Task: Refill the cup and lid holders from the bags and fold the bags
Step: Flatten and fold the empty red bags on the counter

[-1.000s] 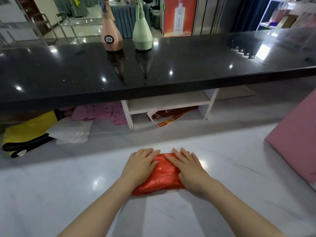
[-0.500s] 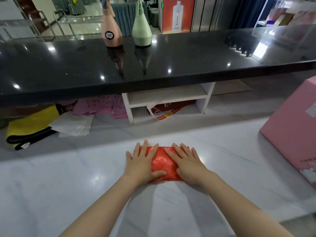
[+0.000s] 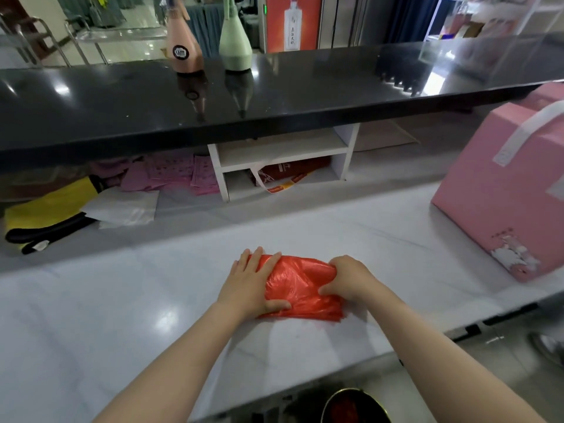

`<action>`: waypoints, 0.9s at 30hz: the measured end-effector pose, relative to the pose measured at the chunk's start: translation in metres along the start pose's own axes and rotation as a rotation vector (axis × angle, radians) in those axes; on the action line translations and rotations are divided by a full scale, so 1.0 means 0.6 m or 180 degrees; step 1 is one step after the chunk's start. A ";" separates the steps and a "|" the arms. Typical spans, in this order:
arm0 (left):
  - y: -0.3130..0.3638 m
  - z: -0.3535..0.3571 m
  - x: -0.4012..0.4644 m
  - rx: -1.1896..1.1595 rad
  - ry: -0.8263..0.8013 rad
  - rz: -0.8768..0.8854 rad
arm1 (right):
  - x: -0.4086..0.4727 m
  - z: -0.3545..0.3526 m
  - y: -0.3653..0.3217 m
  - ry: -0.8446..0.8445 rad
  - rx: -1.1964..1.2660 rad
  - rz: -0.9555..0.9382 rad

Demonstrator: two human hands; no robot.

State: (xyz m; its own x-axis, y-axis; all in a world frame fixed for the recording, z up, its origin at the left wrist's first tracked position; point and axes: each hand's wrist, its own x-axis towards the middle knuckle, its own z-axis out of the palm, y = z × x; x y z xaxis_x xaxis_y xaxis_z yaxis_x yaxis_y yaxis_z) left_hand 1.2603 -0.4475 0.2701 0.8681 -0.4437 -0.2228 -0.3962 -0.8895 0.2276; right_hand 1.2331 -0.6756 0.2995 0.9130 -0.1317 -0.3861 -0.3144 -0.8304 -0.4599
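Observation:
A folded red plastic bag (image 3: 300, 288) lies on the white marble counter (image 3: 122, 300), straight in front of me. My left hand (image 3: 250, 285) lies flat on the bag's left part, fingers straight and pointing away, thumb pressing the near edge. My right hand (image 3: 348, 279) grips the bag's right end, fingers curled over its far corner and thumb underneath, lifting that end a little. No cup or lid holder shows in this view.
A pink box (image 3: 503, 190) with a white strap stands at the right. A raised black counter (image 3: 244, 96) runs across the back with a pink bottle (image 3: 183, 44) and a green bottle (image 3: 235, 41). Papers and a yellow-black cloth (image 3: 45, 221) lie beneath it.
My right hand went from lying flat on the bag to curling round its right end and raising it. The left hand stayed flat on the left part.

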 end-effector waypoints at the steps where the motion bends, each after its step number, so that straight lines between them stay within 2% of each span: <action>1: 0.003 0.003 -0.011 -0.0013 0.0017 0.0020 | -0.017 0.007 -0.001 0.0087 0.0142 0.0015; 7: 0.020 0.026 -0.082 -0.0003 0.0041 0.0326 | -0.132 0.068 0.004 0.0403 0.1650 0.0386; 13: 0.048 0.040 -0.175 -0.0138 -0.0086 0.0717 | -0.279 0.134 0.039 0.0839 0.2238 0.0469; 16: 0.069 0.053 -0.217 -0.0117 -0.0100 0.1050 | -0.350 0.176 0.074 0.1018 0.2743 0.0699; 19: 0.096 0.076 -0.255 -0.0090 -0.0027 0.1332 | -0.419 0.209 0.128 0.1270 0.2906 0.1041; 23: 0.126 0.115 -0.302 -0.0230 0.0140 0.1411 | -0.489 0.239 0.208 0.1365 0.3075 0.1498; 27: 0.157 0.150 -0.326 -0.0217 0.0073 0.1537 | -0.523 0.264 0.275 0.1523 0.3021 0.1788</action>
State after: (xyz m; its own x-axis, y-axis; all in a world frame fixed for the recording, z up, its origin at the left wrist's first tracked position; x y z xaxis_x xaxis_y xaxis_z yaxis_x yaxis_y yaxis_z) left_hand 1.0263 -0.4543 0.2495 0.5964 -0.8007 -0.0557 -0.7355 -0.5730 0.3616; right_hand 0.8536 -0.6856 0.2182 0.5281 -0.7020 -0.4778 -0.5820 0.1106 -0.8057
